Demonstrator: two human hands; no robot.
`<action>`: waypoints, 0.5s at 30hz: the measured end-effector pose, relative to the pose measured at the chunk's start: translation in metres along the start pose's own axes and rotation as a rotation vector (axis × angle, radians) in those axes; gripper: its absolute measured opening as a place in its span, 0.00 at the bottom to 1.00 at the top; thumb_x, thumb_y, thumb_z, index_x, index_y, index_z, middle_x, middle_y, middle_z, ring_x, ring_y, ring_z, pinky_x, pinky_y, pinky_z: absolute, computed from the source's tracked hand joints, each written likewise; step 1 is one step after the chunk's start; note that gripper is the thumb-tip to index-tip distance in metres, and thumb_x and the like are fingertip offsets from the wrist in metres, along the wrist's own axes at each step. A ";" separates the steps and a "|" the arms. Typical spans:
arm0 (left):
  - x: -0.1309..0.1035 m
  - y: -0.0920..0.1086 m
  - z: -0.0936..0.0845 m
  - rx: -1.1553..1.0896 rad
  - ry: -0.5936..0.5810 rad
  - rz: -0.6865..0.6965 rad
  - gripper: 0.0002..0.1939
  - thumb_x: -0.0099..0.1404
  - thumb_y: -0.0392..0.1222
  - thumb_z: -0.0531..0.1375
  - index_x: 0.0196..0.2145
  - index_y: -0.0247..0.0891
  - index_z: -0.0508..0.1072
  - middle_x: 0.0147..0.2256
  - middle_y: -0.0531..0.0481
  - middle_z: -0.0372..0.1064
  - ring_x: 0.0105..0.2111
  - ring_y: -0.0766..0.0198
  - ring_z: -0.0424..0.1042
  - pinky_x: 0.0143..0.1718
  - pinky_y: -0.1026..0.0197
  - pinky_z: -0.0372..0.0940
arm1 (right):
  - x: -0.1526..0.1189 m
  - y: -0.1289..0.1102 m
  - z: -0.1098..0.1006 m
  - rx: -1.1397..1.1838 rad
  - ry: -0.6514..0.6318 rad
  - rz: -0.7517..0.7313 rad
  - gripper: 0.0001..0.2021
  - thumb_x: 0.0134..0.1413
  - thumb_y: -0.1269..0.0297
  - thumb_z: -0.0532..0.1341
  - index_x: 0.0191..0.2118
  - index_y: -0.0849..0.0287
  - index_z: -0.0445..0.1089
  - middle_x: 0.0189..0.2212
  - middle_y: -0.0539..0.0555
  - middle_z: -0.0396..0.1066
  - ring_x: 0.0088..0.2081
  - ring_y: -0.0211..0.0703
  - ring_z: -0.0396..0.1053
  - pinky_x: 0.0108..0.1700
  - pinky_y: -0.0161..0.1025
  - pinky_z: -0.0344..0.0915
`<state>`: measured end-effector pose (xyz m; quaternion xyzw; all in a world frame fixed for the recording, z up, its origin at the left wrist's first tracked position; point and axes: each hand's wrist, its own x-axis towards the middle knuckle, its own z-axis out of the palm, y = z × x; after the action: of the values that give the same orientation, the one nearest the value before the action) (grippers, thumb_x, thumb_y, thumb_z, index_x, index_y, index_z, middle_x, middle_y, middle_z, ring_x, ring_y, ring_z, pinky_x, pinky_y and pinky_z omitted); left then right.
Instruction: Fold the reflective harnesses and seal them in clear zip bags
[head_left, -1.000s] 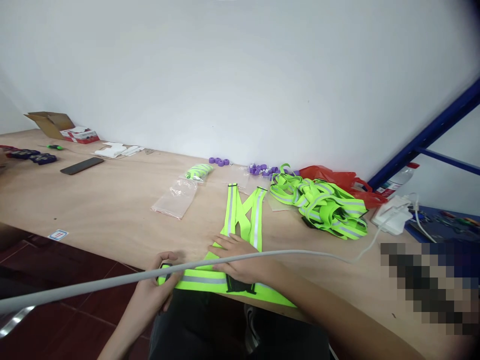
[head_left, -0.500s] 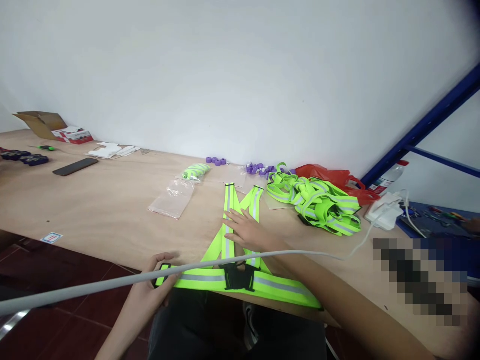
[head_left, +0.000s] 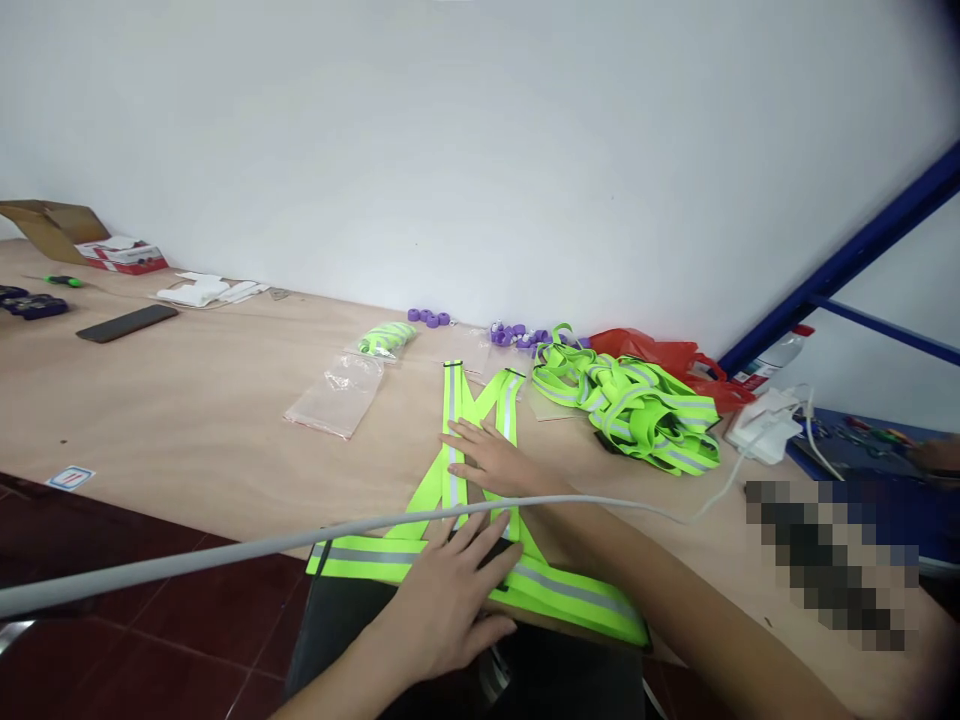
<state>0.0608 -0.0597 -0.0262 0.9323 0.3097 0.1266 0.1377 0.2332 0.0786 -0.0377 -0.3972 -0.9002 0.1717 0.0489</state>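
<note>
Vest lay flat, neon webbing w/ grey stripes; L fingers & R fingers splayed atop, gripping nil.

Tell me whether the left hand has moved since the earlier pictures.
Yes: the left hand has moved rightward, farther from the sticker on the table, leaving the left end of the green strap.

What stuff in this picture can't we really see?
All in the head view:
Black buckle: mostly covered by the left hand.
Dark objects, far left: partly cut off by the picture's edge.
Lower-right patch: blurred into blocks.
Bottle writing: too small.
</note>
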 end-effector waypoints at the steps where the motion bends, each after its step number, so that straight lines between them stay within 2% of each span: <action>1: 0.002 -0.002 0.004 -0.010 -0.033 0.000 0.34 0.69 0.54 0.60 0.68 0.46 0.56 0.71 0.45 0.48 0.69 0.41 0.51 0.66 0.36 0.49 | 0.001 0.001 -0.001 -0.005 0.003 -0.003 0.28 0.71 0.48 0.50 0.71 0.51 0.54 0.72 0.58 0.48 0.73 0.53 0.42 0.71 0.59 0.38; 5: 0.000 -0.011 0.011 -0.046 -0.086 0.018 0.36 0.71 0.61 0.56 0.70 0.48 0.52 0.73 0.47 0.41 0.70 0.43 0.47 0.68 0.36 0.43 | 0.006 0.011 -0.001 -0.037 0.028 -0.023 0.26 0.72 0.49 0.49 0.70 0.50 0.57 0.72 0.56 0.49 0.72 0.53 0.44 0.71 0.58 0.38; 8: -0.002 -0.010 0.010 -0.040 -0.110 0.020 0.37 0.70 0.59 0.58 0.71 0.48 0.51 0.73 0.47 0.40 0.71 0.41 0.43 0.68 0.33 0.38 | 0.015 0.022 0.000 -0.069 0.050 -0.029 0.27 0.72 0.47 0.47 0.70 0.50 0.56 0.72 0.56 0.48 0.73 0.53 0.43 0.71 0.59 0.36; 15: 0.000 -0.009 0.012 -0.059 -0.151 -0.003 0.38 0.68 0.56 0.59 0.71 0.50 0.50 0.73 0.49 0.35 0.71 0.40 0.39 0.67 0.30 0.37 | 0.036 0.037 -0.002 -0.141 0.046 0.031 0.31 0.69 0.42 0.47 0.72 0.48 0.51 0.73 0.55 0.46 0.73 0.54 0.41 0.71 0.61 0.32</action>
<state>0.0596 -0.0547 -0.0404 0.9343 0.2959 0.0646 0.1883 0.2352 0.1291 -0.0505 -0.4174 -0.9024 0.0996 0.0387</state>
